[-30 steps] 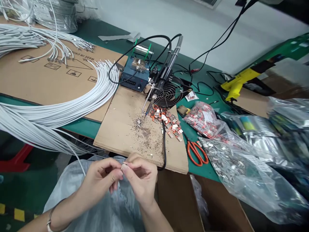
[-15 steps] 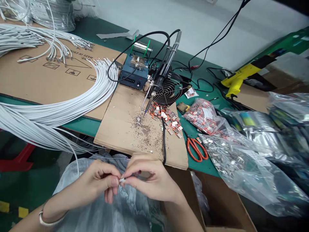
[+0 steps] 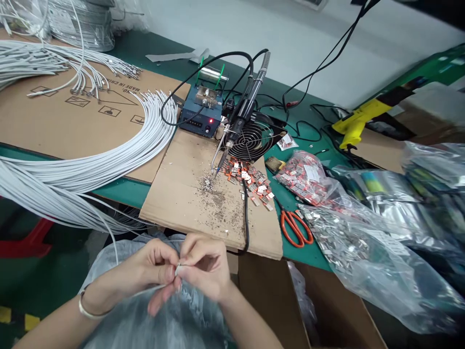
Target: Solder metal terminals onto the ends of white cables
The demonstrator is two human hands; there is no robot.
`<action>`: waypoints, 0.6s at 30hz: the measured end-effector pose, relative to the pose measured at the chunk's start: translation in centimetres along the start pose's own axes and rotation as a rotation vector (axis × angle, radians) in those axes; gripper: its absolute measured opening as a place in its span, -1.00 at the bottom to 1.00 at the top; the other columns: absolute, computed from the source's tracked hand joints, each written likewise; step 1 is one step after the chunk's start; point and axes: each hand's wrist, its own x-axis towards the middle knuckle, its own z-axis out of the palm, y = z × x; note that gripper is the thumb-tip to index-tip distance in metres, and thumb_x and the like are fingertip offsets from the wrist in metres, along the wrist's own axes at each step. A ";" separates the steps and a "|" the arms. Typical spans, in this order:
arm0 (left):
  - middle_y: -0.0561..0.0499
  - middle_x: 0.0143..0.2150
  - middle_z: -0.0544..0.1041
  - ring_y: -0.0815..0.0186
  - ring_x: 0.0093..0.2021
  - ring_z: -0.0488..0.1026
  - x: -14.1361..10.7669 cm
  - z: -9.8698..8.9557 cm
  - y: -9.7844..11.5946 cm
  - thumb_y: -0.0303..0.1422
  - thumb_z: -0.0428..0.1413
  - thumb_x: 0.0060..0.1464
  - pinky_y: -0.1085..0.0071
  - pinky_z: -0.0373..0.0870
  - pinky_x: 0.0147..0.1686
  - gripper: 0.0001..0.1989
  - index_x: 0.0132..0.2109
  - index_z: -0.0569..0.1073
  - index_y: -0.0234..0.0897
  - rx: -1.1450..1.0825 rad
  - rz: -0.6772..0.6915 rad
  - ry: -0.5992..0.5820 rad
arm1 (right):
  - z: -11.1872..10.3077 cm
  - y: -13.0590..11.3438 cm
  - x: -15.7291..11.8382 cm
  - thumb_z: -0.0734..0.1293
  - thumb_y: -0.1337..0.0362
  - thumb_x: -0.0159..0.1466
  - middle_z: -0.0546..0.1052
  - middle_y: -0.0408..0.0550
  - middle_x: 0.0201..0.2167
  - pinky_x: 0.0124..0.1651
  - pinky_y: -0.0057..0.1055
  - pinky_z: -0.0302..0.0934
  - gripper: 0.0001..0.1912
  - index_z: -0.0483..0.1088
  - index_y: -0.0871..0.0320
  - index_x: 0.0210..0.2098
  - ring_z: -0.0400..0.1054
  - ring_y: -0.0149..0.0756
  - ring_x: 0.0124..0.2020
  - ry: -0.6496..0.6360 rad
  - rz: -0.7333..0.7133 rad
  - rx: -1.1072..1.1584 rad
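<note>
Above my lap, my left hand (image 3: 158,271) is closed in a pinch on a thin white cable (image 3: 150,291), whose tail runs back beneath my wrist. Its small whitish end (image 3: 178,270) shows between my fingertips. My right hand (image 3: 205,266) pinches that same end from the other side, thumb and forefinger together, touching the left fingers. Fingers cover most of the tip, so its details are hidden. A large bundle of white cables (image 3: 109,165) lies to the left, several strands hanging over the table edge.
A soldering iron (image 3: 241,118) in a stand points down at a cardboard sheet (image 3: 174,194) strewn with solder bits. Beside it lie orange-and-metal connectors (image 3: 259,186), a fan (image 3: 250,140), a blue soldering station (image 3: 201,114), scissors (image 3: 296,228) and bags of metal parts (image 3: 337,242). An open carton (image 3: 337,310) stands below right.
My right hand has shifted left and turned inward, closing over the cable end. The left fingers have lowered and spread slightly below. A red light now shows on the soldering station.
</note>
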 end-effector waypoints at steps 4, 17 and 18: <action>0.03 -0.65 0.44 0.44 -0.72 0.35 -0.1 0.8 0.2 -0.12 0.24 -0.08 0.64 0.19 -0.73 -0.65 -0.47 0.46 -0.37 0.012 0.108 0.102 | 0.7 1.3 -0.5 0.41 0.28 0.12 0.32 -0.18 -0.58 -0.55 -0.51 0.05 -0.94 0.45 0.07 -0.46 0.14 -0.46 -0.62 0.137 -0.023 0.102; 0.06 -0.54 0.46 0.44 -0.53 0.38 -1.2 1.0 0.7 -0.57 0.12 0.06 0.58 0.27 -0.51 -0.89 -0.33 0.50 -0.29 1.050 0.741 0.563 | -0.7 -3.1 0.6 0.41 0.35 0.09 0.36 -0.15 -0.65 -0.57 -0.51 -0.01 -0.93 0.49 0.23 -0.50 0.09 -0.49 -0.64 0.070 0.204 -0.502; 0.06 -0.54 0.46 0.44 -0.53 0.37 -1.2 0.9 0.7 -0.57 0.12 0.06 0.58 0.26 -0.51 -0.89 -0.31 0.49 -0.29 1.081 0.750 0.553 | -0.9 -3.3 0.8 0.41 0.35 0.08 0.37 -0.14 -0.64 -0.58 -0.52 -0.03 -0.93 0.49 0.23 -0.49 0.09 -0.49 -0.64 0.031 0.241 -0.508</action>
